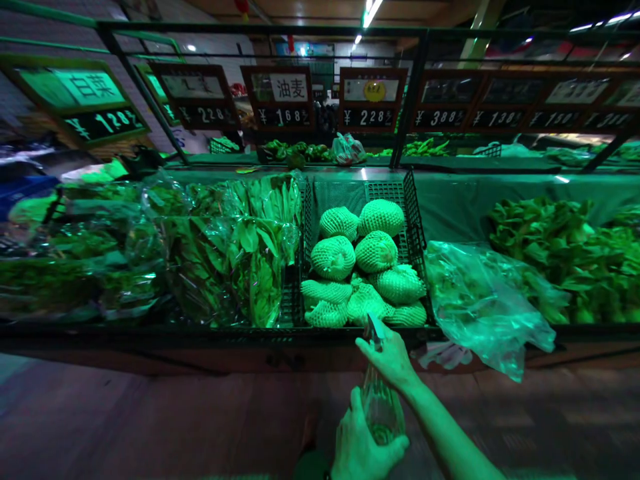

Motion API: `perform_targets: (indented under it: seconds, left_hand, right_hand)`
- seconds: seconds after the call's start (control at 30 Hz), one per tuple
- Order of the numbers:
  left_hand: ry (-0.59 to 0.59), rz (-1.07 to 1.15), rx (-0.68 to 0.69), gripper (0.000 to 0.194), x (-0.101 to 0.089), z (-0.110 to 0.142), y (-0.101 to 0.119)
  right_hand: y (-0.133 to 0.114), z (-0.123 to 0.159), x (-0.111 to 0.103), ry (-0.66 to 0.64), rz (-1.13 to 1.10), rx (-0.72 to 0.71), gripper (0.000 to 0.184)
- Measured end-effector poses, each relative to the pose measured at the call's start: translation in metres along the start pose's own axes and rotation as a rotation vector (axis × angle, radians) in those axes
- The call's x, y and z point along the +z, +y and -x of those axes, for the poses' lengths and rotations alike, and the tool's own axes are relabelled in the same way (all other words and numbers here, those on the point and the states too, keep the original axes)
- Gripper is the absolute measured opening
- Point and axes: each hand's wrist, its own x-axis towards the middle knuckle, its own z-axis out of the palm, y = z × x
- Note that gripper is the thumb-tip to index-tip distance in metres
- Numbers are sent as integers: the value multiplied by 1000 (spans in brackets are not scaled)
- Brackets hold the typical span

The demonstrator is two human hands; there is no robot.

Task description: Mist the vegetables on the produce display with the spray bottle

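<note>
The left hand [363, 443] curls its fingers around the lower part of a clear bottle [383, 407]; the right hand [391, 359] grips its top, apparently a spray head [376, 329] in this dim light. The bottle is before a crate [414, 207] of net-wrapped produce [377, 251].

Indoor market, dim, heavy green cast over the display counter [200, 337] running full width mid-frame. Dark metal rail [320, 28] across the top, row of framed price signs [277, 100] below it. Pale brick-pattern wall [55, 33] upper left. Brownish ceiling [310, 11] top centre, lit strip light [371, 12] nearby, another upper right. Slanted pale pillar [477, 37] between them. Floor [200, 413] along bottom, dull grey-brown, paler far left.
</note>
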Motion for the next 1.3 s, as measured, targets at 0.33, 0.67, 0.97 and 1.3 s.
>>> perform_targets:
  seconds: [0.33,0.67,0.97,1.3]
  left_hand:
    - [76,104,119,76,-107,-46,-10]
    - [137,57,364,70,-204,-123,30]
    - [121,120,538,81,-267,-191,71]
    - [98,99,553,76,-273,-222,82]
  right_hand:
    - [-66,-76,55,73,-64,-70,59]
    - [-134,-182,41,216,33,-81,31]
    - [-167,-272,24,286,72,-70,32]
    - [-166,-292,18,342,102,-84,36]
